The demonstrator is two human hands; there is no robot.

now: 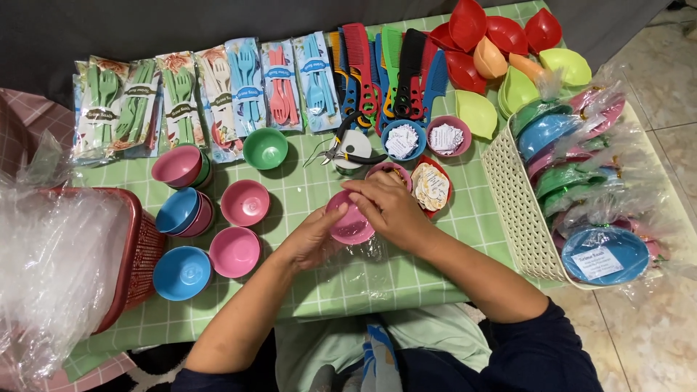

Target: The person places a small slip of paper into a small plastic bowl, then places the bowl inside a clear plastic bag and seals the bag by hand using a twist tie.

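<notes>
Both hands gripped the small pink plastic bowl [351, 221] over the green checked desk [406, 279]: left hand [314, 239] cradling, right hand [388, 207] on its rim, clear plastic wrap [363, 252] beneath. Wrapping looked underway; steady holding seemed needed.

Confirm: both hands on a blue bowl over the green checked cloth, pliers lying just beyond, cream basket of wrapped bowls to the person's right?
Not quite. In the head view the bowl under the left hand and right hand is pink, not blue. The rest holds: green checked cloth, pliers just beyond, cream basket of wrapped bowls on the person's right.
</notes>
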